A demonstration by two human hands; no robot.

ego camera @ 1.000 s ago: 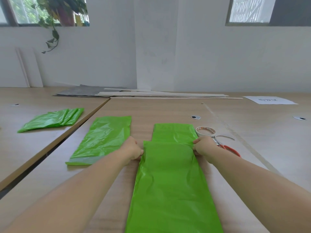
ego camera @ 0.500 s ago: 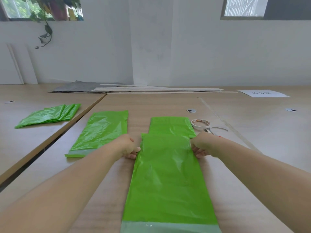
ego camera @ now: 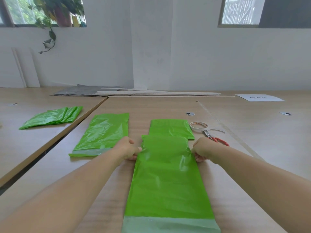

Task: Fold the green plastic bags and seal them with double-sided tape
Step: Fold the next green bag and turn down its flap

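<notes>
A long green plastic bag [ego camera: 168,182] lies flat on the wooden table in front of me, with a pale strip along its near end. Its far part overlaps another green bag [ego camera: 170,127] lying beyond it. My left hand [ego camera: 126,148] pinches the long bag's left edge and my right hand [ego camera: 202,148] pinches its right edge, both near the far end. A roll of double-sided tape [ego camera: 198,126] sits just right of the far bag.
Red-handled scissors [ego camera: 217,139] lie beside the tape, behind my right hand. Another flat green bag [ego camera: 102,133] lies to the left, and a stack of folded green bags [ego camera: 53,116] sits on the adjoining table. Boards and slats [ego camera: 151,93] and a paper sheet [ego camera: 259,98] lie by the wall.
Both hands have drawn the bag's far edge back toward me, so more of the bag beyond shows. The view has tilted, bringing the pale strip at the near end into sight.
</notes>
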